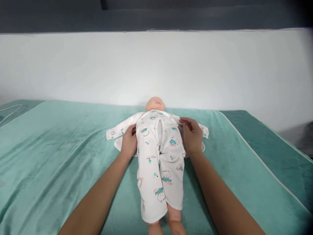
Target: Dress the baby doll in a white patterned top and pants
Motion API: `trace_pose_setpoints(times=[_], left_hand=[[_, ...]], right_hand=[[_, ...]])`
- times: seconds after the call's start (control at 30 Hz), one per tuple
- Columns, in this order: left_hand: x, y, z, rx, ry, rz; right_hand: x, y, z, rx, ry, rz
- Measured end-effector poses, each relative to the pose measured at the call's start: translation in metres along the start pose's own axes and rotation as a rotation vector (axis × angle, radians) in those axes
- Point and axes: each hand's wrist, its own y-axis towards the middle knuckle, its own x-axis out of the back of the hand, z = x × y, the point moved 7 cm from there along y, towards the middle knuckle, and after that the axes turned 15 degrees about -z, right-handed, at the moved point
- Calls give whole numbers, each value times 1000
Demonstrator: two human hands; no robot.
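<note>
A baby doll [155,103] lies on its back, head at the far end and bare feet toward me. White baby trousers [160,156] printed with small cartoon animals cover its legs and reach high over its chest, with an open slit at the crotch. Under them is a white baby shirt [133,120], its sleeves spread to both sides. My left hand [129,141] is closed at the trousers' left edge, its fingertips partly hidden by cloth. On the opposite edge, my right hand [192,134] pinches the trousers near the right sleeve.
A green plush blanket [68,156] covers the surface, with folds at the left. Darker green cloth with a pale seam [266,143] lies at the right. A white wall [156,65] stands behind the doll's head. A white cable [11,111] lies at far left.
</note>
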Motion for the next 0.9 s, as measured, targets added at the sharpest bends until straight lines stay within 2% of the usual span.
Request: trace_pose_setpoints(times=[0.17,0.23,0.37,0.43,0.57,0.7,0.8,0.9], left_hand=[[7,3,-5,-222,147,-74],[6,2,-11,-312,195,-74],[1,1,-21,-510,338,-54],[-1,1,-23,-580,391,-39],[-3,1,-21,-612,444,-22],[-4,1,-18,-580,466,-31],[-5,3,-13,-542,486,-18],[-7,5,-7,-516,503,-4]], right_hand=[[-21,-12,2,-19,36,265],[-24,-8,1,18,-6,241],[-30,15,6,190,-121,58],[-43,23,3,176,-107,115],[-62,26,-9,89,-98,320],[-68,27,-11,97,-60,422],[-74,31,-13,114,-152,421],[-75,36,-18,94,-268,323]])
